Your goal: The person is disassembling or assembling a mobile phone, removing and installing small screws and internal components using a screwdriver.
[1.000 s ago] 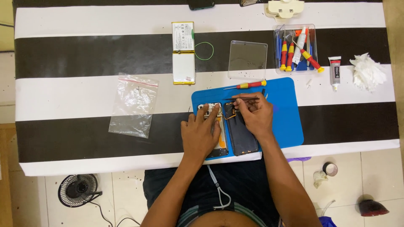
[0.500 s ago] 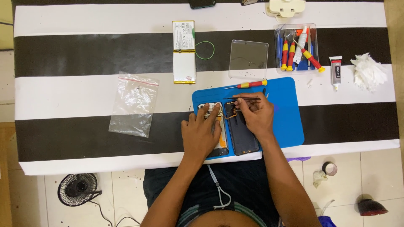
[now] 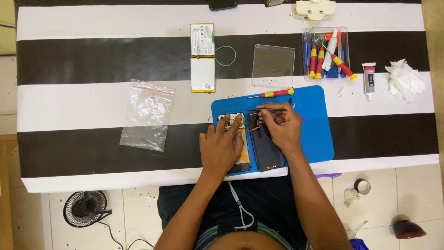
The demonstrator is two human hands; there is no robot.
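Currently the opened phone body (image 3: 236, 146) is lying on the blue mat (image 3: 314, 134) at the table's near edge, with its dark back cover (image 3: 267, 153) lying just beside it to the right, the two still joined by what looks like a thin cable. Left hand (image 3: 222, 146) is lying flat on the phone body, fingers spread and pinning it down, gripping nothing. Right hand (image 3: 280, 126) is pinching a pair of thin tweezers (image 3: 266, 109), tips pointing left toward the top of the cover.

Progress, as a judgement: casing is already split and a flat battery (image 3: 202, 58) is lying out on the table well apart, so disassembly is well underway; internals are still in the frame, cable work is looking unfinished.

Around it: a red-and-yellow screwdriver (image 3: 274, 94) is sitting on the mat's top edge. Further back are a clear lid (image 3: 273, 65), a tool box (image 3: 326, 53) of more drivers, a glue tube (image 3: 368, 79), a white tissue wad (image 3: 404, 79), a green rubber band (image 3: 225, 55). A clear zip bag (image 3: 148, 115) is lying off left.
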